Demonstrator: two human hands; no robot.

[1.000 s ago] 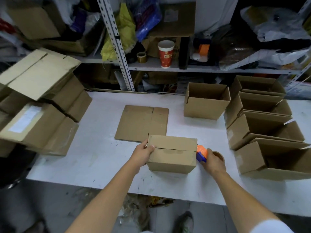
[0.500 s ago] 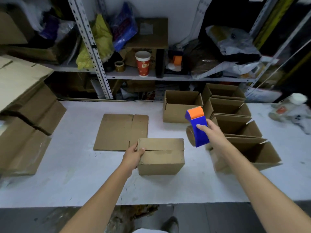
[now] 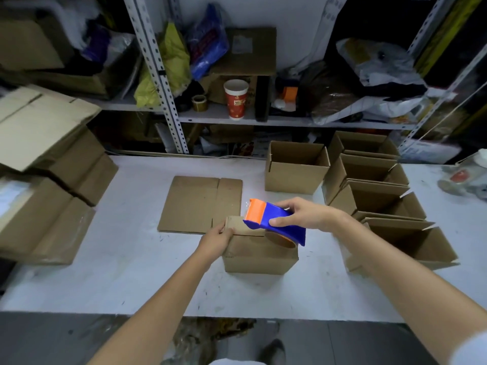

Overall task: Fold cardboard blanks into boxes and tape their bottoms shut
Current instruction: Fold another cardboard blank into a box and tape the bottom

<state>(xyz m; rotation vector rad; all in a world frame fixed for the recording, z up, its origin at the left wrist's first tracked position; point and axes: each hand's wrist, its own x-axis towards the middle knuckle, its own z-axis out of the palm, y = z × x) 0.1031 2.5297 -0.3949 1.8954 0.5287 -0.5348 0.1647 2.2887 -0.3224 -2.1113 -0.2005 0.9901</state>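
A small folded cardboard box (image 3: pixel 259 255) stands bottom-up on the white table (image 3: pixel 126 272), its two flaps closed along a middle seam. My left hand (image 3: pixel 217 241) grips the box's upper left corner. My right hand (image 3: pixel 303 214) holds a blue and orange tape dispenser (image 3: pixel 274 222) over the top of the box, orange end toward the left; its brown tape roll sits just above the flaps. A flat cardboard blank (image 3: pixel 201 204) lies on the table behind the box.
Several open folded boxes (image 3: pixel 379 196) stand in a row along the right, and one more (image 3: pixel 296 167) sits behind. Stacked flat cardboard (image 3: pixel 44 164) piles up at the left. A metal shelf with a red paper cup (image 3: pixel 235 98) runs behind the table.
My right hand lifted the tape dispenser from the box's right side, raised it, then brought it down over the box top. My left hand stayed on the box's left corner.
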